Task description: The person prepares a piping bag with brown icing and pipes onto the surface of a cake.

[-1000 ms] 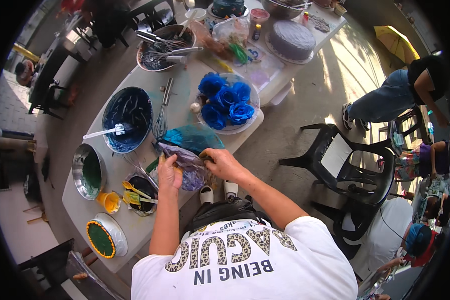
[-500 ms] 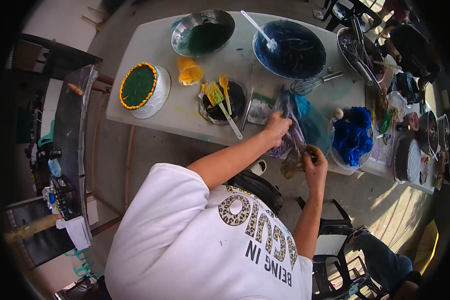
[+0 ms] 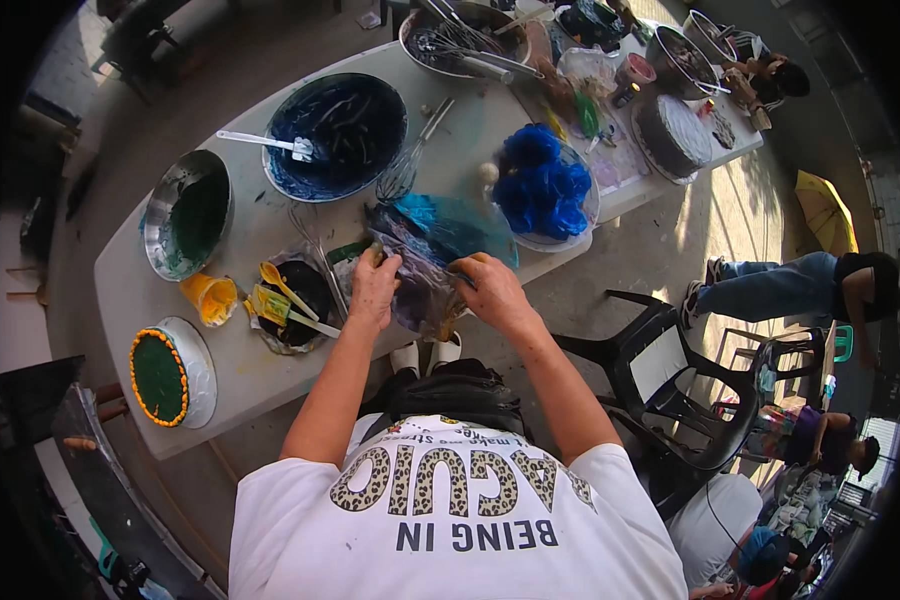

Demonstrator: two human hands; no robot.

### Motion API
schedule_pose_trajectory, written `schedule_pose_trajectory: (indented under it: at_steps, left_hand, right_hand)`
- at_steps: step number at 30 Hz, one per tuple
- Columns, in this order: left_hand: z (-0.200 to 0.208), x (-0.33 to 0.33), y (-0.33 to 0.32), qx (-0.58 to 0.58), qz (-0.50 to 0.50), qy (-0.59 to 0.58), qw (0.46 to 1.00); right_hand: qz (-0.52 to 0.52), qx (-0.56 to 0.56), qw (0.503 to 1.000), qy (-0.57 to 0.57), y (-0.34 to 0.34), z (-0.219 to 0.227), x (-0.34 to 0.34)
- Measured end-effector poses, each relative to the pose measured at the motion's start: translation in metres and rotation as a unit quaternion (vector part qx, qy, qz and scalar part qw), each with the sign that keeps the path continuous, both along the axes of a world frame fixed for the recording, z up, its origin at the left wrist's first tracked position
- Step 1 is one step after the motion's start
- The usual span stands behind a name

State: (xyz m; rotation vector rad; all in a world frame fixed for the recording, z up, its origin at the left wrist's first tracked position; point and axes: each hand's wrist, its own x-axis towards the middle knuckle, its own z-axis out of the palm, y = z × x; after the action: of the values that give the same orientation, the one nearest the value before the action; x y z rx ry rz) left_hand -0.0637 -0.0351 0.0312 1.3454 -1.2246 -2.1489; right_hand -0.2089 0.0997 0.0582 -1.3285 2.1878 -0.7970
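Note:
Over the near edge of the table, my left hand and my right hand are both closed on a crumpled, purple-stained plastic bag. My left fingers pinch its left side, and my right fingers grip the right side near its hanging end. Just beyond lies a flat, blue-stained plastic bag. To the left, a yellow spatula and a yellow spoon rest on a dark round dish. A metal whisk leans by the big bowl of dark blue icing.
A green-topped cake with yellow piping stands at the table's left end. Nearby are a yellow-smeared cup and a steel bowl. Blue crumpled bags sit to the right, before a grey-white cake. A black chair stands at right.
My view has swung right, so the table appears shifted left. My right hand has moved up from the bag's lower end to its right side, and the bag stays held between both hands.

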Motion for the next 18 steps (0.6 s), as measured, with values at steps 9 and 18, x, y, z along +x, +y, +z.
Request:
schedule_pose_trajectory:
  at_steps: [9, 18]
  left_hand:
    - [-0.006, -0.005, 0.011, -0.183, 0.006, -0.112, 0.977]
    - [0.018, -0.099, 0.049, -0.502, -0.159, -0.35, 0.775]
  right_hand:
    - [-0.09, -0.031, 0.995, -0.006, 0.04, 0.059, -0.186]
    - [-0.124, -0.082, 0.984, 0.094, 0.017, 0.022, -0.364]
